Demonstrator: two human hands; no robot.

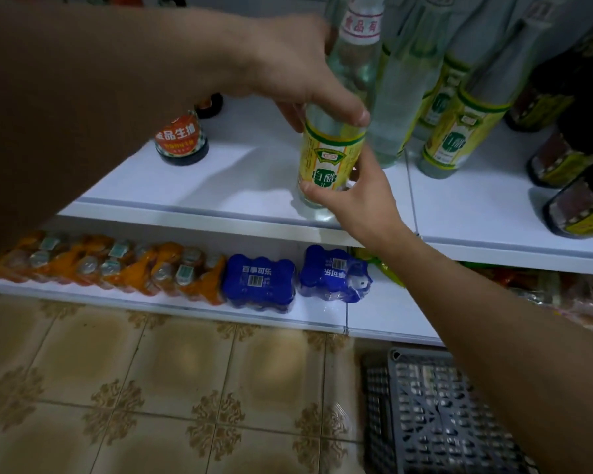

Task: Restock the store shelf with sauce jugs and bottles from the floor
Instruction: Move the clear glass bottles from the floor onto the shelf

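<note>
Centrally in the frame, a clear vinegar bottle (332, 145) with a yellow label stood upright near the front edge of a white shelf (192, 186). Entering from the upper left, the left hand (305, 80) curled its fingers and thumb around the bottle's shoulder; coming up from the lower right, the right hand (353, 196) gripped its base. More matching bottles (459, 131) stood just right of it, a dark sauce bottle (182, 138) to the left. Below, a grey crate (442, 415) sat on the tiled floor (151, 388).
</note>
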